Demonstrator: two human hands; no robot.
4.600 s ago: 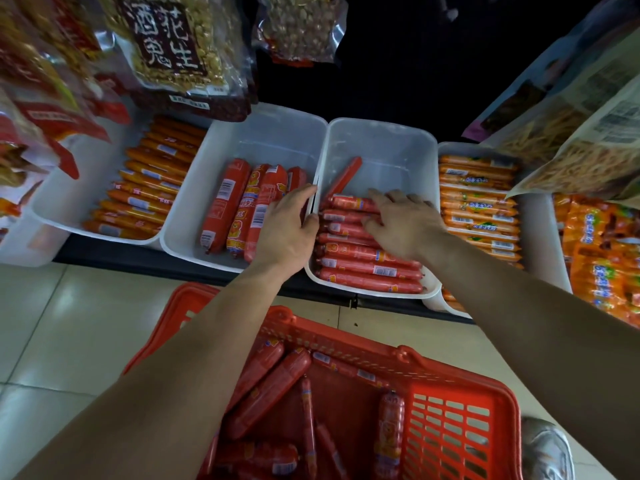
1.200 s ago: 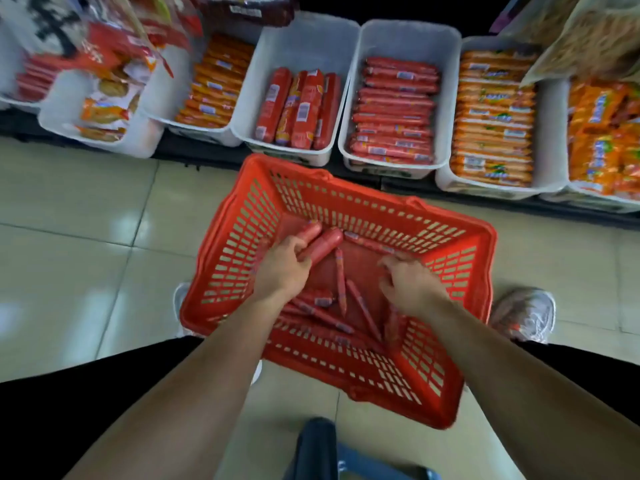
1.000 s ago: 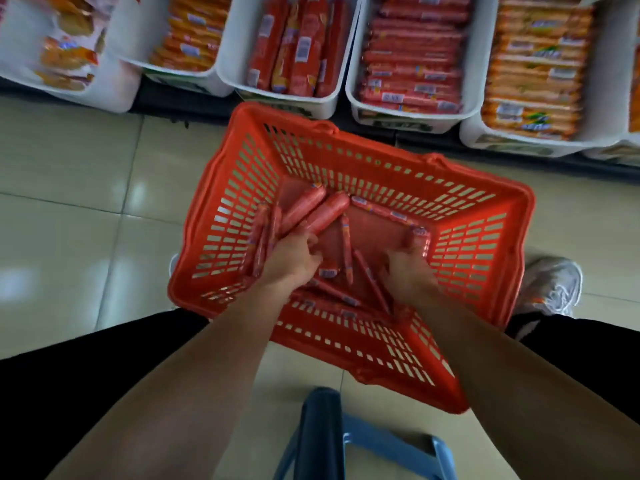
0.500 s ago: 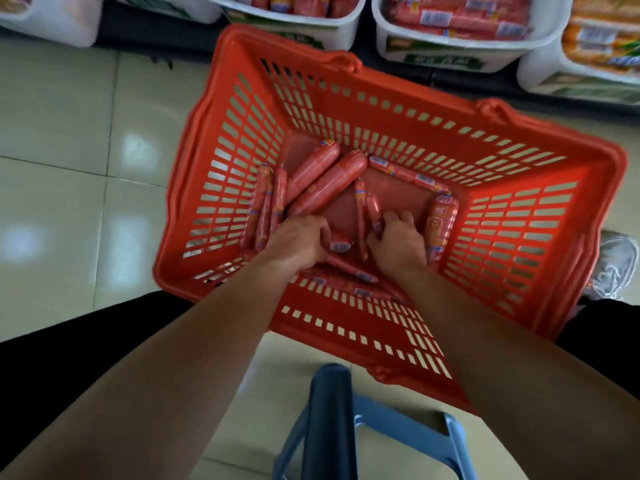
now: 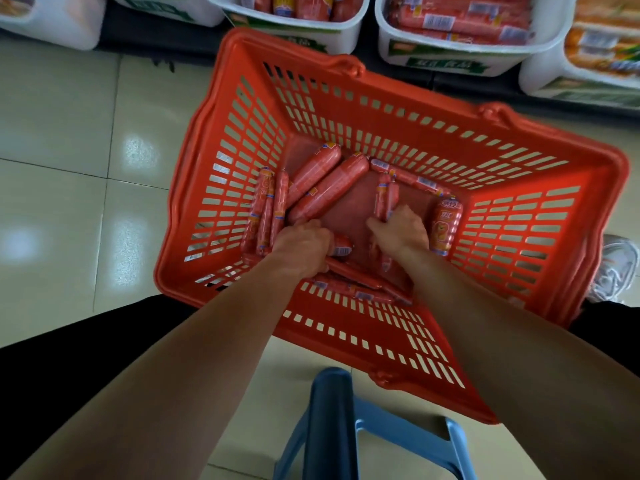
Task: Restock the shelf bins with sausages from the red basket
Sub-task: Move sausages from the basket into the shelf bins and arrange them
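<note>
Sausages [image 5: 325, 188] loose on bottom of red basket [image 5: 381, 88] | left hand [image 5: 303, 249] inside basket, fingers curled round short sausage [image 5: 341, 247] | right hand [image 5: 401, 232] just beside it, fingers closed on thin sausages [image 5: 383, 199] | white shelf bins [image 5: 450, 48] beyond basket, holding more sausages | shoe [image 5: 616, 271] far right

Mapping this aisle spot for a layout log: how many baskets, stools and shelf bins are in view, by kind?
Red basket: 1
Blue stool: 1
White shelf bins: 5, all cut off by the frame edge
Total: 7
</note>
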